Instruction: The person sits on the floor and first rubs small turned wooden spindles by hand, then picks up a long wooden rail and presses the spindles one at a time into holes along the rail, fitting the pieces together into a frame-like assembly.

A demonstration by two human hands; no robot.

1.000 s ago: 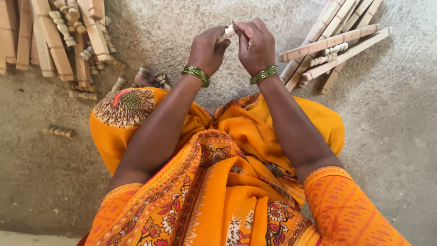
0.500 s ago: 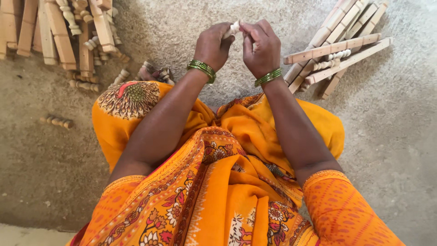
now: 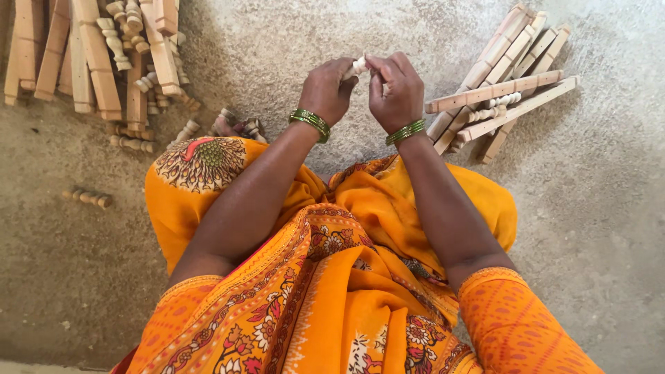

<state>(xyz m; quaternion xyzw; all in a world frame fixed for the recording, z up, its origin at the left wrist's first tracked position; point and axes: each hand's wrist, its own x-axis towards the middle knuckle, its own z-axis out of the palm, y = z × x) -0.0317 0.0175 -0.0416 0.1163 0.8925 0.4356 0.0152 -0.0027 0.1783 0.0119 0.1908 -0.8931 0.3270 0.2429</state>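
Turned wooden peg (image 3: 357, 67) pinched between both hands above the floor, in front of the knees.

Peg is small and pale; only its upper end shows between the fingertips, the rest hidden, so its long axis appears to run up-left to down-right but cannot be confirmed. Left hand (image 3: 327, 90) grips it from the left with closed fingers (image 3: 344, 77); right hand (image 3: 396, 90) closes on it from the right, thumb and forefinger meeting at the peg. Both hands touch it; neither is clearly nearer. Green bangles (image 3: 310, 124) sit on each wrist. Outward on the concrete floor (image 3: 609, 228): a stack of wooden rails (image 3: 506, 93) toward the right, a larger pile of rails and spindles (image 3: 104, 55) toward the upper left corner, one loose spindle (image 3: 89, 198) at the left.
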